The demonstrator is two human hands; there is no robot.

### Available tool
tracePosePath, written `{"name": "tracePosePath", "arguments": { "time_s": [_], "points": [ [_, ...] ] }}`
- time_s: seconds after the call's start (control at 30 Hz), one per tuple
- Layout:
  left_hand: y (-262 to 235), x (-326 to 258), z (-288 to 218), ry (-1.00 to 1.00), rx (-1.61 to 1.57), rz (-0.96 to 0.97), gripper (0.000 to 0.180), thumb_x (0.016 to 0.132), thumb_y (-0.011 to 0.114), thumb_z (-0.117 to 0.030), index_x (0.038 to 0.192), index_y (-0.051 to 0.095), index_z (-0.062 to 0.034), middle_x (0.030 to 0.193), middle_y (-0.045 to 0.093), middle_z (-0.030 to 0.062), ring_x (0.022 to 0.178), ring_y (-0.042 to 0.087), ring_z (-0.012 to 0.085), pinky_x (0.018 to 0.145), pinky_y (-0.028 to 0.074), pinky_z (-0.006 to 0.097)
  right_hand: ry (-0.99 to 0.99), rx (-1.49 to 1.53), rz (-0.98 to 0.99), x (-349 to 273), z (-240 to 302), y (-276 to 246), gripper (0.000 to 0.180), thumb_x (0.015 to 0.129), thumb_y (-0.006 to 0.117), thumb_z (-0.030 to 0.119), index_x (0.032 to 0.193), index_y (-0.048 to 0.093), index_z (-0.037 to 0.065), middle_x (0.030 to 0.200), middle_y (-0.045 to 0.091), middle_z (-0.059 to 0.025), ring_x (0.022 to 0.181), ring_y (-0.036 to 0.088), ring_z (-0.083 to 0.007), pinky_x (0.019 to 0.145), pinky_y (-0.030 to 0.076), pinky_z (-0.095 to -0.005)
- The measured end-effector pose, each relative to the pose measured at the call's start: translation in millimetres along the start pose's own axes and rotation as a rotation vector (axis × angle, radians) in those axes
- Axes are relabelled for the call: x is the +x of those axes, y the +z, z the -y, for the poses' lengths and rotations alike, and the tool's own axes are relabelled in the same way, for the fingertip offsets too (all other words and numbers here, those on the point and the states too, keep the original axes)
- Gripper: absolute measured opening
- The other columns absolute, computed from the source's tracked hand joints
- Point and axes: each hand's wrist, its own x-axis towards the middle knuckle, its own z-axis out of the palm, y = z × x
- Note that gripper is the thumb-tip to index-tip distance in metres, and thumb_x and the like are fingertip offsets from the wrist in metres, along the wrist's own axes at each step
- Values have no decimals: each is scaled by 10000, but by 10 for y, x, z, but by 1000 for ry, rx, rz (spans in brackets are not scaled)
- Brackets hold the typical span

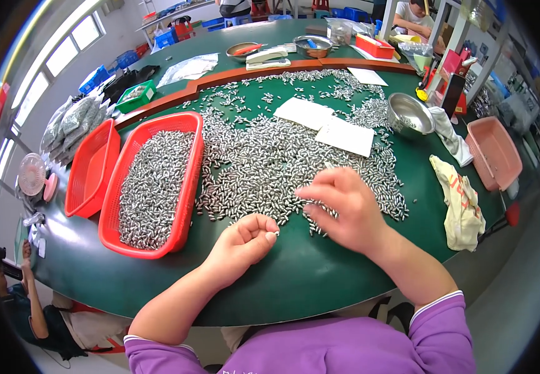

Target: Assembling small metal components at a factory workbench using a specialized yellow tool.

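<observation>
A wide heap of small silvery, barrel-shaped metal pieces (251,149) covers the middle of the green table. My left hand (245,242) is closed at the near edge of the heap, its thumb pressed to the curled fingers. A tiny pale glint shows at the thumb tip, too small to name. Over the right near part of the heap, my right hand (348,209) has its thumb and fingers apart, with nothing visible between them. Two white paper sheets (346,136) lie on the pieces beyond it. To the left, a red plastic basket (196,149) is filled with the same pieces.
Another red basket (78,187) stands further left, near bagged pieces (73,124). At the right are a metal bowl (410,112), a pink basket (501,153) and a yellowish cloth (460,209). A reddish-brown wooden strip (270,71) borders the far side. Other people sit nearby.
</observation>
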Motion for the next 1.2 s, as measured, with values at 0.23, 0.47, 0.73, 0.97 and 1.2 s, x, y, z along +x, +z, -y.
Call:
{"name": "tracePosePath", "arguments": {
  "time_s": [0.23, 0.47, 0.73, 0.97, 1.2],
  "points": [
    [-12, 20, 29, -2, -74, 10, 111, 962, 529, -156, 1043, 542, -82, 674, 413, -81, 535, 320, 23, 477, 242, 197, -188, 30, 80, -35, 142, 75, 395, 697, 725, 92, 1071, 689, 215, 966, 567, -14, 892, 562, -211, 786, 475, -345],
    [-63, 59, -30, -19, -344, 43, 60, 951, 509, -160, 948, 500, -101, 649, 350, -63, 493, 289, 36, 440, 210, 195, -201, -35, 178, -48, 77, 45, 242, 678, 719, 112, 904, 710, 196, 943, 574, 17, 918, 569, -201, 784, 460, -350],
    [-71, 80, -20, -47, -460, -17, 105, 947, 481, -191, 881, 456, -114, 677, 392, -38, 508, 317, 48, 435, 235, 192, -200, 207, 409, -60, 77, 48, 159, 687, 737, 137, 835, 714, 192, 884, 576, 29, 915, 571, -195, 818, 443, -378],
    [-105, 91, 67, 9, -475, -19, 59, 918, 494, -152, 892, 480, -101, 805, 495, 22, 568, 381, 82, 474, 304, 208, -70, -64, 279, -91, -36, 243, 180, 722, 722, 144, 900, 695, 155, 922, 572, -17, 933, 547, -231, 806, 462, -369],
    [-84, 97, 96, 57, -449, -64, 23, 907, 525, -89, 901, 506, -77, 909, 595, 66, 636, 483, 109, 567, 401, 239, -12, -44, 288, -90, 4, 249, 152, 711, 723, 164, 849, 662, 147, 925, 562, -20, 935, 543, -229, 830, 442, -386]
  ]
}}
